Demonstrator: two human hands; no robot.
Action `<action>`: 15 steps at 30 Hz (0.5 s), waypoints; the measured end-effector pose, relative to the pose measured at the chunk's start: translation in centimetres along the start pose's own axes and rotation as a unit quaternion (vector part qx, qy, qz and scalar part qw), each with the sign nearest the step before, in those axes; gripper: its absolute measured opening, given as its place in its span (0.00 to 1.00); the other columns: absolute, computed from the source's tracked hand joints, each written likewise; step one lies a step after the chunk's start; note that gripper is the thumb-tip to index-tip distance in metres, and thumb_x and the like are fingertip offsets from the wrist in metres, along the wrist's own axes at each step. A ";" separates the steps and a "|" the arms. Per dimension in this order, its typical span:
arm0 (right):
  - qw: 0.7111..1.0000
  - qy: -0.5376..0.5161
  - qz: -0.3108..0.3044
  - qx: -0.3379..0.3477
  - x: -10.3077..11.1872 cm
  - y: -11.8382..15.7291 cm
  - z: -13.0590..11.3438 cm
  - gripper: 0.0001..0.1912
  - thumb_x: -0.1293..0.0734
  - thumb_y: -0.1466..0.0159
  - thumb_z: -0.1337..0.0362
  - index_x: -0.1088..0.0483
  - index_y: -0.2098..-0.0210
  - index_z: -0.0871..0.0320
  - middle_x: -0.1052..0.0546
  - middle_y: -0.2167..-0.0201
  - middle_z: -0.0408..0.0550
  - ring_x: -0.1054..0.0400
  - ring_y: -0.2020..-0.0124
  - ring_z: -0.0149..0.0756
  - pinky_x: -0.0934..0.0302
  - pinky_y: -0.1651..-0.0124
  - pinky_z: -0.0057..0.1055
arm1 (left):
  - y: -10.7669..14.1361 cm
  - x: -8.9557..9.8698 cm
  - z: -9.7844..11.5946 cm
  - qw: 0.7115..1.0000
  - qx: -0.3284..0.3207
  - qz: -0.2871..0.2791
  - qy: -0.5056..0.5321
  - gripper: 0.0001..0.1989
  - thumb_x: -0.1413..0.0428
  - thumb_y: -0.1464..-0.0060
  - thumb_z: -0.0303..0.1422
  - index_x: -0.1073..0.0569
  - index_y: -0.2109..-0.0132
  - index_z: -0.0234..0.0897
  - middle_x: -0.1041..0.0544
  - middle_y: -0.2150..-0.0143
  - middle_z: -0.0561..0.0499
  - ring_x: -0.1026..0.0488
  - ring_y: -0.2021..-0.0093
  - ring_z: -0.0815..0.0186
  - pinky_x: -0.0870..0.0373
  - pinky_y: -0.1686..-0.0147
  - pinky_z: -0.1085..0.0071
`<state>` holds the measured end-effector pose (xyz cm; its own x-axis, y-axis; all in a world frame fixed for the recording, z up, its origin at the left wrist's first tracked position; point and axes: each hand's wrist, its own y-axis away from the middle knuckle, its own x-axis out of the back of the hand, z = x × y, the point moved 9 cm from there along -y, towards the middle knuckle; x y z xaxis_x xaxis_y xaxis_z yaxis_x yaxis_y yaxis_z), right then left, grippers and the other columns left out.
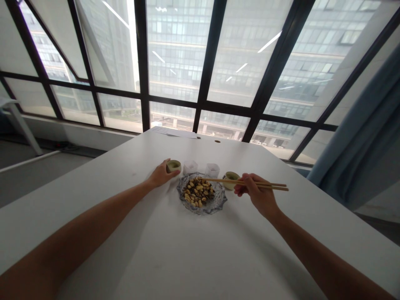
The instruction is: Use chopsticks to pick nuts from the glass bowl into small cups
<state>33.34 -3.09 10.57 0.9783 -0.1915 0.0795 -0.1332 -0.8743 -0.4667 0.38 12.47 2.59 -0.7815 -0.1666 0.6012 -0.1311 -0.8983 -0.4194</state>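
A clear glass plate with a wavy rim (220, 204) sits on the white table, bearing a heap of peanuts and dark striped seeds (199, 191). My right hand (254, 193) grips a pair of wooden chopsticks (271, 185), whose tips point left over the heap's far edge. Whether the tips pinch anything is too small to tell. My left hand (162, 173) is wrapped round a small green cup (173, 166) at the plate's far left. A second green cup (231, 180) stands to the plate's right, partly behind the chopsticks.
Two small clear cups (190, 167) (213, 170) stand just behind the plate, between the green cups. Paper sheets (178, 133) lie at the white table's (193, 258) far edge, before tall windows. A blue curtain (359, 121) hangs at the right.
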 end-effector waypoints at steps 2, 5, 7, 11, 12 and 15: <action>0.999 -0.040 0.008 -0.031 0.3 -0.4 0.5 0.24 0.27 0.44 0.42 0.27 0.73 0.60 0.22 0.81 0.49 0.28 0.83 0.36 0.31 0.81 0.31 | 0.0 0.0 0.0 1.000 0.000 0.000 0.002 0.45 0.39 0.53 0.55 0.37 0.36 0.29 0.25 0.42 0.34 0.26 0.44 0.49 0.30 0.44 0.56; 0.996 -0.068 0.003 -0.057 0.4 -0.8 1.0 0.25 0.26 0.45 0.42 0.27 0.72 0.59 0.23 0.82 0.48 0.28 0.83 0.37 0.32 0.82 0.31 | 0.0 0.0 0.1 1.000 0.002 -0.003 0.002 0.45 0.39 0.53 0.55 0.37 0.36 0.30 0.24 0.43 0.35 0.25 0.45 0.50 0.30 0.45 0.56; 0.997 -0.065 0.005 -0.051 0.5 -0.9 0.9 0.25 0.27 0.44 0.42 0.27 0.72 0.59 0.23 0.82 0.48 0.28 0.83 0.36 0.32 0.82 0.31 | 0.1 0.0 0.2 1.000 0.004 -0.007 0.002 0.45 0.39 0.53 0.55 0.37 0.36 0.29 0.24 0.44 0.35 0.25 0.46 0.50 0.29 0.45 0.56; 1.000 -0.016 0.017 0.005 0.5 -0.4 -1.0 0.24 0.28 0.42 0.42 0.27 0.73 0.59 0.22 0.81 0.49 0.28 0.83 0.37 0.31 0.81 0.32 | 0.1 0.0 0.3 1.000 0.002 -0.009 0.007 0.45 0.39 0.53 0.55 0.36 0.37 0.28 0.24 0.44 0.34 0.25 0.46 0.50 0.29 0.45 0.57; 1.000 0.010 0.011 0.026 0.4 -0.2 -1.7 0.24 0.29 0.40 0.43 0.27 0.73 0.59 0.22 0.81 0.50 0.27 0.82 0.37 0.31 0.81 0.32 | 0.1 0.0 0.3 1.000 0.001 -0.008 0.008 0.44 0.39 0.53 0.54 0.36 0.37 0.28 0.24 0.44 0.34 0.25 0.46 0.50 0.29 0.45 0.57; 0.982 0.144 -0.033 0.119 -0.6 1.0 -4.7 0.21 0.33 0.35 0.47 0.26 0.73 0.57 0.21 0.80 0.49 0.27 0.81 0.36 0.31 0.78 0.31 | 0.1 0.0 0.3 1.000 -0.001 -0.004 0.010 0.43 0.39 0.53 0.54 0.35 0.38 0.30 0.24 0.45 0.35 0.25 0.46 0.50 0.29 0.45 0.56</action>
<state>31.92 -5.93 14.21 0.8933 -0.2861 0.3465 0.0035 -0.7666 -0.6421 0.53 12.28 2.76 -0.7923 -0.1505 0.5913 -0.1392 -0.8990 -0.4152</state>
